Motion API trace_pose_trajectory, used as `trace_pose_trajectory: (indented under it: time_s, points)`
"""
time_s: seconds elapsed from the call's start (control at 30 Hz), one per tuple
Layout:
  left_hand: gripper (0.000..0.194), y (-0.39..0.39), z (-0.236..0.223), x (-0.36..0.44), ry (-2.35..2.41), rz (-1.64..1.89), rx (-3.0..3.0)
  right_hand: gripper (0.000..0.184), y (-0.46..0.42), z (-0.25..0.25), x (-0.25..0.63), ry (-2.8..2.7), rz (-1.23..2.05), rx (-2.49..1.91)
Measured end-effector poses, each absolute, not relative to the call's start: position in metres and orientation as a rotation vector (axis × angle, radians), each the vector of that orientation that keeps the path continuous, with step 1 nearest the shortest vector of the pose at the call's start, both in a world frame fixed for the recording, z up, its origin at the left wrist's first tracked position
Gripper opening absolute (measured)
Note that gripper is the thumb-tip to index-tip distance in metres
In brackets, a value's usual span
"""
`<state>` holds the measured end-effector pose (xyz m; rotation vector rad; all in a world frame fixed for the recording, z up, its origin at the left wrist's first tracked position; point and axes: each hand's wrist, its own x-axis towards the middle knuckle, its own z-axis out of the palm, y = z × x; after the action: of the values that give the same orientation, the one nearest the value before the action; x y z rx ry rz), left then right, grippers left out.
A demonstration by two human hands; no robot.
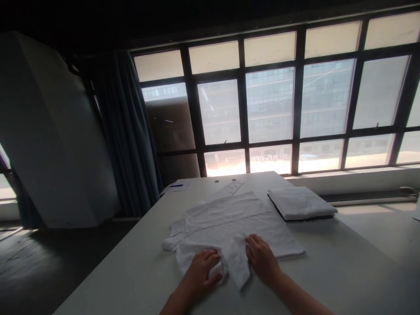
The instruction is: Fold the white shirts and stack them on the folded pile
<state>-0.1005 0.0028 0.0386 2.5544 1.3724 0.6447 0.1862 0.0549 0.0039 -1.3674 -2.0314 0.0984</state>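
Observation:
A white shirt (229, 218) lies spread on the pale table (344, 271), one sleeve stretched toward the window. My left hand (202, 267) rests on the near hem of the shirt, its fingers curled and the thumb pinching a fold of cloth. My right hand (260, 257) lies flat on the cloth just to the right, fingers pressed down beside a flap of fabric that hangs toward me between the two hands.
A stack of folded white garments (300, 203) sits on the table behind and to the right of the shirt. A sheet of paper with a blue pen (176, 186) lies at the far left corner. Large windows and a dark curtain (131, 144) stand behind.

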Motion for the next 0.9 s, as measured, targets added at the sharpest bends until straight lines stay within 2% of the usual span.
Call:
trace_pose_trajectory:
  time_s: [0.07, 0.13, 0.2, 0.23, 0.27, 0.3, 0.37, 0.43, 0.57, 0.8, 0.9]
  points:
    - [0.064, 0.002, 0.038, -0.102, 1.360, 0.527, 2.569, 0.039, 0.046, 0.003, 0.181, -2.185, 0.163, -1.417]
    - [0.074, 0.001, 0.035, -0.103, 1.377, 0.439, 2.558, 0.058, 0.036, 0.003, 0.178, -2.270, 0.208, -1.435]
    - [0.074, 0.001, 0.030, -0.102, 1.411, 0.419, 2.544, 0.080, 0.030, 0.004, 0.175, -2.290, 0.220, -1.439]
    - [0.069, 0.000, 0.027, -0.101, 1.435, 0.437, 2.538, 0.085, 0.028, 0.004, 0.174, -2.287, 0.214, -1.440]
    - [0.062, 0.000, 0.025, -0.099, 1.462, 0.467, 2.533, 0.083, 0.027, 0.005, 0.173, -2.289, 0.204, -1.433]
    - [0.055, 0.000, 0.022, -0.098, 1.489, 0.507, 2.529, 0.072, 0.027, 0.005, 0.171, -2.302, 0.197, -1.416]
    - [0.047, -0.002, 0.019, -0.094, 1.527, 0.588, 2.532, 0.041, 0.028, 0.006, 0.167, -2.339, 0.189, -1.365]
    - [0.046, -0.006, 0.018, -0.093, 1.533, 0.634, 2.550, 0.031, 0.029, 0.005, 0.164, -2.343, 0.168, -1.301]
    - [0.055, -0.018, 0.019, -0.103, 1.453, 0.639, 2.613, 0.043, 0.029, -0.002, 0.166, -2.231, 0.063, -1.160]
    - [0.045, -0.039, -0.003, -0.160, 1.510, 0.761, 2.766, 0.012, 0.013, -0.002, 0.163, -2.346, 0.038, -1.104]
    - [0.042, -0.040, -0.008, -0.182, 1.618, 0.782, 2.769, 0.052, 0.004, -0.002, 0.156, -2.472, 0.099, -1.063]
